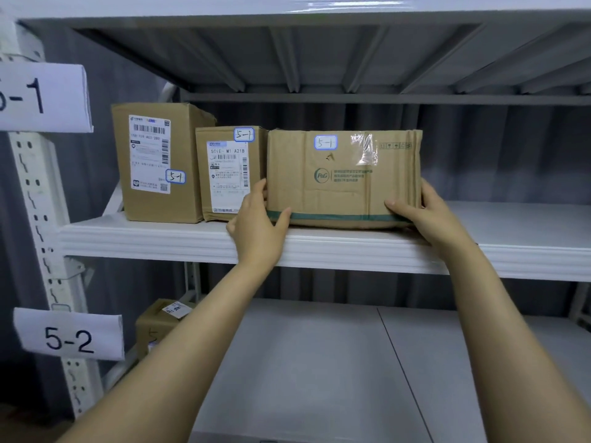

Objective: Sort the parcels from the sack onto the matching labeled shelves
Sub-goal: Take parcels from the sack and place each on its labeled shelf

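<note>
Ok, wide parcel (343, 179) marked 5-1 sits at the near edge of the upper shelf (144, 241), just right of the middle parcel (227, 174). Its ends are gripped by left hand (256, 219) and right hand (425, 215): thumbs on the front face, fingers curled round the sides.

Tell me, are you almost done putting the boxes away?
Done: a tall box and a middle box, both tagged 5-1, stand on the shelf by the 5-1 sign. A small box sits lower, near the 5-2 sign.
In hand: the left grip and right grip hold a wide box tagged 5-1 on that same shelf.
Left: can't tell, the sack isn't in view.
</note>
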